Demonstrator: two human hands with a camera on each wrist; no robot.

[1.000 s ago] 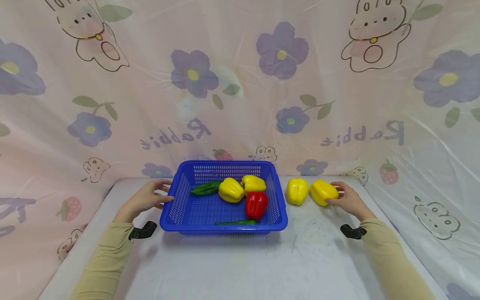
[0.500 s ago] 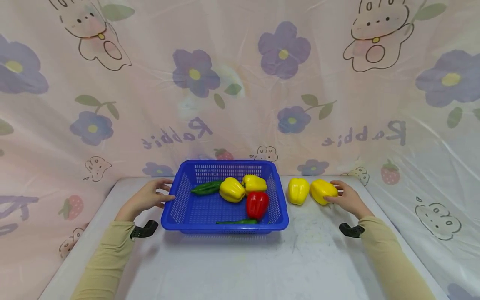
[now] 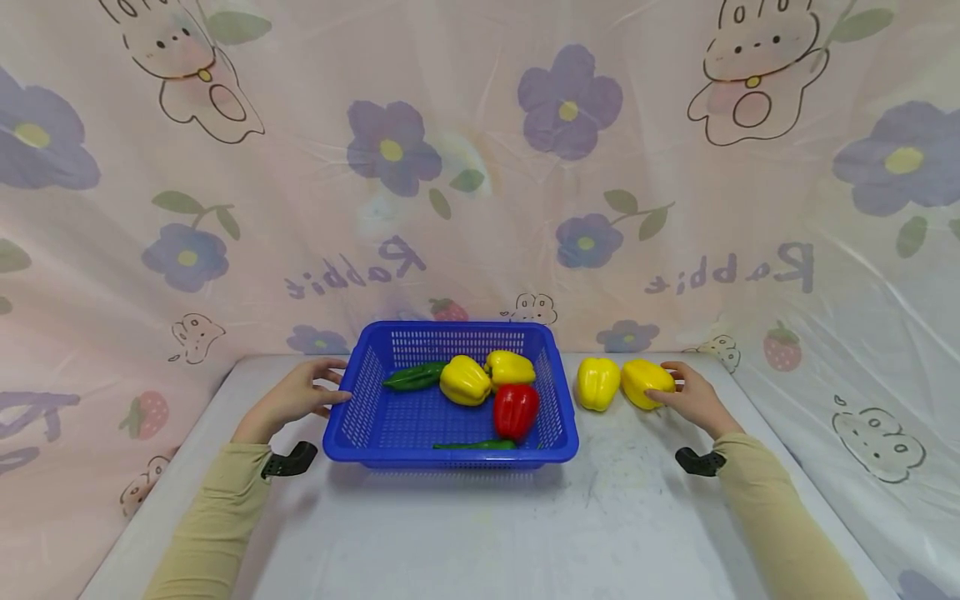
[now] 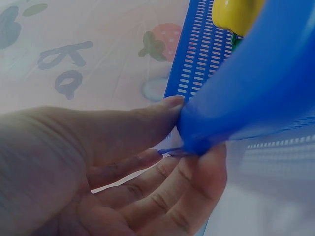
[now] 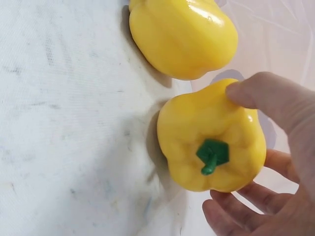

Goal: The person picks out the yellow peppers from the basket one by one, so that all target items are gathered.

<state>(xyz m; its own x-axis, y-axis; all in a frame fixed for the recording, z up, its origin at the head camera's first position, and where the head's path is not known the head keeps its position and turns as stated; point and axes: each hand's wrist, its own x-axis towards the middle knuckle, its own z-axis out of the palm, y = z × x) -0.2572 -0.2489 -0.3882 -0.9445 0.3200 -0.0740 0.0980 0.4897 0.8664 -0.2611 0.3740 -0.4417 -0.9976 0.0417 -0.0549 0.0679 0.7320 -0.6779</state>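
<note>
My left hand pinches the left rim of a blue plastic basket; in the left wrist view the thumb lies on one side of the rim and the fingers curl under it. At the right, my right hand holds a yellow bell pepper on the table. In the right wrist view this pepper's green stem faces the camera, with the thumb on one side and fingers on the other. Just left of it stands a second yellow bell pepper.
Inside the basket lie a dark green pepper, two yellow bell peppers, a red bell pepper and a thin green chili. The basket stands on a white table. Behind it hangs a printed curtain.
Both hands keep their places on the basket rim and the yellow bell pepper. The whole head view has shifted slightly.
</note>
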